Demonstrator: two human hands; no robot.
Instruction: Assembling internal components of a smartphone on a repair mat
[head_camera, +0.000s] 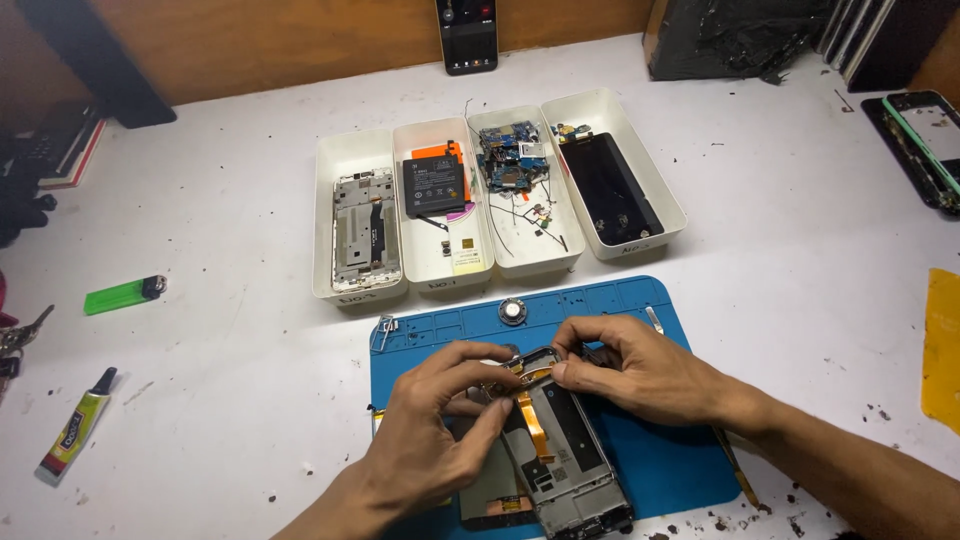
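Note:
An opened phone frame (570, 460) with an orange flex ribbon (533, 425) lies on a blue work mat (650, 460). My left hand (435, 425) pinches the frame's upper left corner, thumb and forefinger closed on it. My right hand (640, 370) grips the top edge of the same frame from the right, fingertips at the top end of the ribbon. A dark screen panel (490, 495) lies partly under the frame and my left hand.
Several white trays (330, 200) behind the mat hold a metal phone chassis (365, 230), a black battery (434, 186), circuit boards (512, 155) and a black panel (610, 190). A green lighter (122, 294), glue tube (78, 425) and round speaker part (512, 311) lie around.

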